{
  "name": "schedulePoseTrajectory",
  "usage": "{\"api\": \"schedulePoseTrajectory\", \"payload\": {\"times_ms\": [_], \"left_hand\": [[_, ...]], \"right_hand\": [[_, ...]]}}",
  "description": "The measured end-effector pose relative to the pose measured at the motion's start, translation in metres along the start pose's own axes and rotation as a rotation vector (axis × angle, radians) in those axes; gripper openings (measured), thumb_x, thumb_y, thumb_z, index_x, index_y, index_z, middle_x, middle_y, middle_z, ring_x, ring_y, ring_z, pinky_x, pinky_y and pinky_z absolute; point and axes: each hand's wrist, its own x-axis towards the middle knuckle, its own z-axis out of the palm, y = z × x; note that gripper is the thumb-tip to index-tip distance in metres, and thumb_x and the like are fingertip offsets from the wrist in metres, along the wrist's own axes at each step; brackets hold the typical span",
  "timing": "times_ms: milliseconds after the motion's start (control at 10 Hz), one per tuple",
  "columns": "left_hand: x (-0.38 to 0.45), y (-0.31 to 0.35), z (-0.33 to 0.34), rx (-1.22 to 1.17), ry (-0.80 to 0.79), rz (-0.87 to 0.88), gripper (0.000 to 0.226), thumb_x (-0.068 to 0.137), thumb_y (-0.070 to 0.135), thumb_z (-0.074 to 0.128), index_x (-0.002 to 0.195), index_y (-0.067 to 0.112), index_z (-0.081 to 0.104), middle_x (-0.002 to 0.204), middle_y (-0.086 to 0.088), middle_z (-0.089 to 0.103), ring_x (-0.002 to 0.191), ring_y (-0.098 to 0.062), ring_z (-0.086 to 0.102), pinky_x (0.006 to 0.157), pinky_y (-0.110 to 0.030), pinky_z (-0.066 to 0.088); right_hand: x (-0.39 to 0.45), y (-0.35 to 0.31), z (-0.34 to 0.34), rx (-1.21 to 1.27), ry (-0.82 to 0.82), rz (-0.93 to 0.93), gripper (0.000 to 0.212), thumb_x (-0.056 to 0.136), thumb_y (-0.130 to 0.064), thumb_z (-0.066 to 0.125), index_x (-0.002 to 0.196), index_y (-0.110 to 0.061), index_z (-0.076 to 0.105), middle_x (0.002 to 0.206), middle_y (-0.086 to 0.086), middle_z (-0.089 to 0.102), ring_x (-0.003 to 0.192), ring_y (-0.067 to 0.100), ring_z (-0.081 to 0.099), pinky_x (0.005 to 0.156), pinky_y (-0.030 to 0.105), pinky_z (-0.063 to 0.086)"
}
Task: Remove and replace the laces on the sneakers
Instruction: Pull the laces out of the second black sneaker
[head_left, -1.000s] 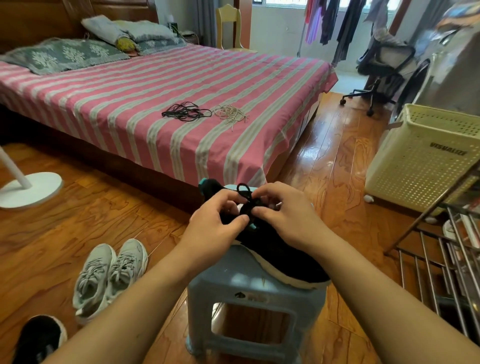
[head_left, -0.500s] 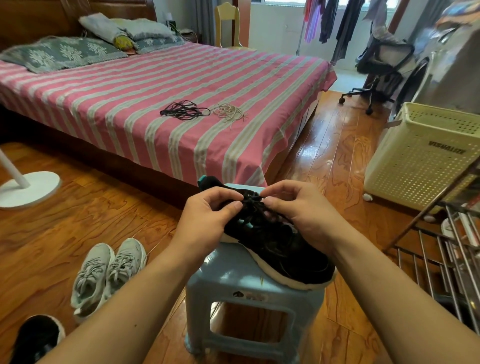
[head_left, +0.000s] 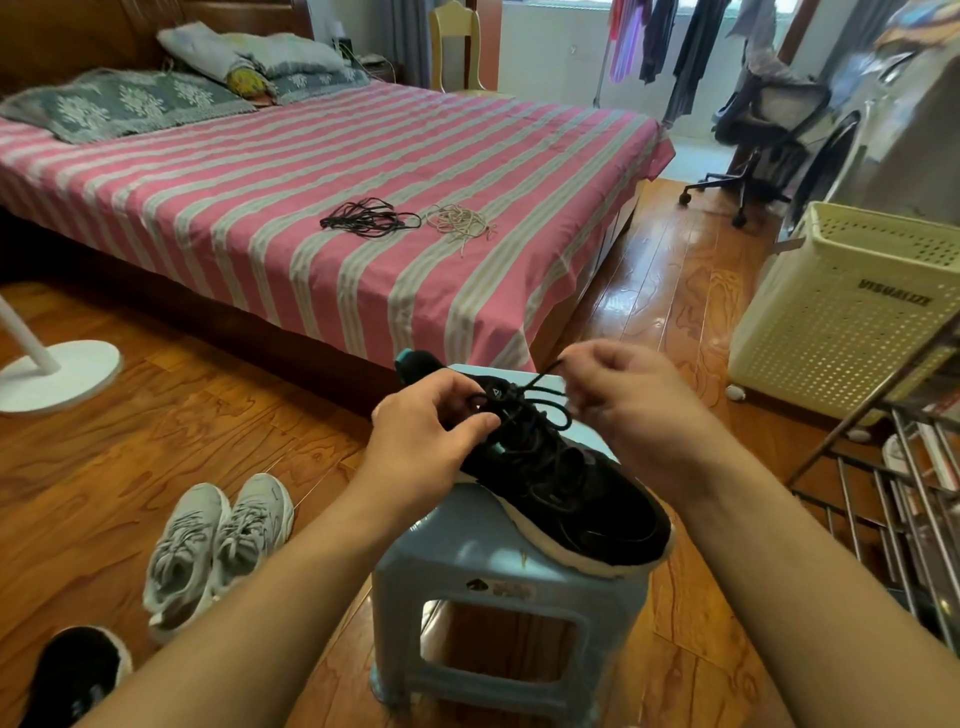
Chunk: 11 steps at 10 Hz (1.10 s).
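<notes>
A black sneaker (head_left: 571, 499) with a white sole lies on a pale blue plastic stool (head_left: 498, 587), its toe pointing toward me. My left hand (head_left: 426, 436) grips the tongue end of the shoe, thumb near the black lace (head_left: 545, 410). My right hand (head_left: 634, 410) pinches the end of that lace and holds it up and to the right, blurred by motion. A bundle of black laces (head_left: 369, 221) and a bundle of beige laces (head_left: 460, 223) lie on the striped bed.
A pair of grey sneakers (head_left: 218, 545) stands on the wood floor at left, with another black sneaker (head_left: 72, 670) at the bottom left corner. A cream laundry basket (head_left: 852, 306) and a metal rack (head_left: 893, 499) are at right. A white fan base (head_left: 57, 374) sits far left.
My right hand has pulled away to the right and upward, drawing the lace end out of the knot. My left hand has stayed on the tongue end of the shoe.
</notes>
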Motion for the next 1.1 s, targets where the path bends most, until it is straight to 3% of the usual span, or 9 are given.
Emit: {"api": "schedulePoseTrajectory", "payload": {"times_ms": [200, 300, 400, 500, 600, 700, 800, 900, 1100], "left_hand": [[0.003, 0.001, -0.001, 0.113, -0.017, 0.062, 0.005, 0.089, 0.029, 0.078, 0.092, 0.031, 0.074, 0.081, 0.020, 0.071, 0.083, -0.002, 0.067, 0.090, -0.047, 0.054], [0.003, 0.001, -0.006, 0.139, -0.047, 0.117, 0.007, 0.093, 0.020, 0.074, 0.094, 0.027, 0.074, 0.088, 0.013, 0.071, 0.089, -0.003, 0.066, 0.088, -0.039, 0.054], [0.000, 0.003, -0.012, 0.130, -0.119, 0.161, 0.013, 0.094, 0.012, 0.070, 0.092, 0.025, 0.069, 0.089, 0.009, 0.066, 0.087, -0.007, 0.062, 0.081, -0.027, 0.049], [-0.002, 0.003, -0.017, 0.120, -0.164, 0.179, 0.015, 0.095, 0.009, 0.067, 0.091, 0.023, 0.067, 0.086, 0.008, 0.064, 0.083, -0.010, 0.060, 0.075, -0.019, 0.044], [-0.002, 0.002, -0.018, 0.127, -0.163, 0.189, 0.018, 0.096, 0.008, 0.065, 0.092, 0.025, 0.066, 0.085, 0.008, 0.065, 0.082, -0.012, 0.061, 0.076, -0.025, 0.047], [-0.002, -0.002, -0.021, 0.169, -0.187, 0.191, 0.016, 0.099, 0.013, 0.061, 0.094, 0.029, 0.062, 0.090, 0.012, 0.065, 0.089, -0.011, 0.061, 0.091, -0.045, 0.049], [-0.005, -0.002, -0.028, 0.200, -0.227, 0.183, 0.017, 0.101, 0.015, 0.061, 0.093, 0.029, 0.060, 0.090, 0.015, 0.064, 0.090, -0.008, 0.060, 0.102, -0.057, 0.043], [-0.008, 0.001, -0.030, 0.031, -0.141, 0.083, 0.012, 0.102, 0.005, 0.057, 0.097, 0.015, 0.059, 0.090, 0.005, 0.070, 0.091, -0.005, 0.066, 0.098, -0.045, 0.050], [-0.005, 0.028, -0.034, -0.721, 0.034, -0.220, 0.035, 0.093, -0.016, 0.041, 0.113, 0.009, 0.056, 0.074, -0.002, 0.063, 0.076, -0.014, 0.063, 0.079, -0.031, 0.052]], "right_hand": [[0.006, -0.024, -0.050, 1.167, 0.248, -0.076, 0.011, 0.082, -0.012, 0.065, 0.092, -0.007, 0.060, 0.075, 0.003, 0.056, 0.064, 0.008, 0.053, 0.061, 0.019, 0.050], [0.002, -0.014, -0.058, 0.523, 0.137, 0.064, 0.008, 0.080, -0.014, 0.068, 0.084, -0.007, 0.067, 0.076, 0.005, 0.061, 0.072, 0.013, 0.055, 0.068, 0.023, 0.050], [0.002, 0.014, -0.045, -0.826, 0.002, 0.152, 0.019, 0.098, -0.027, 0.062, 0.099, -0.020, 0.079, 0.101, 0.009, 0.075, 0.090, 0.017, 0.062, 0.078, 0.029, 0.047], [-0.001, 0.022, -0.015, -0.854, -0.008, -0.203, 0.029, 0.097, -0.022, 0.065, 0.123, -0.032, 0.070, 0.116, -0.009, 0.067, 0.101, 0.005, 0.060, 0.088, 0.022, 0.047], [0.000, 0.028, 0.009, -0.929, -0.087, -0.492, 0.027, 0.089, -0.018, 0.074, 0.114, -0.028, 0.075, 0.104, -0.011, 0.066, 0.098, 0.006, 0.054, 0.084, 0.013, 0.040], [0.012, 0.032, 0.013, -1.009, 0.027, -0.632, 0.008, 0.086, -0.011, 0.074, 0.092, -0.016, 0.077, 0.087, -0.001, 0.067, 0.088, 0.018, 0.056, 0.078, 0.031, 0.046], [0.033, 0.019, -0.013, -0.968, 0.385, -0.452, 0.010, 0.096, -0.017, 0.058, 0.098, -0.012, 0.067, 0.095, 0.002, 0.061, 0.090, 0.023, 0.054, 0.077, 0.036, 0.042], [0.046, 0.018, -0.057, -0.716, 0.778, -0.047, 0.013, 0.098, -0.019, 0.048, 0.104, -0.016, 0.059, 0.102, 0.007, 0.061, 0.100, 0.031, 0.059, 0.078, 0.035, 0.042], [0.024, 0.027, -0.012, -0.545, 0.069, -0.251, 0.035, 0.092, -0.003, 0.060, 0.120, -0.022, 0.056, 0.105, -0.007, 0.064, 0.094, 0.010, 0.065, 0.082, 0.025, 0.054]]}}
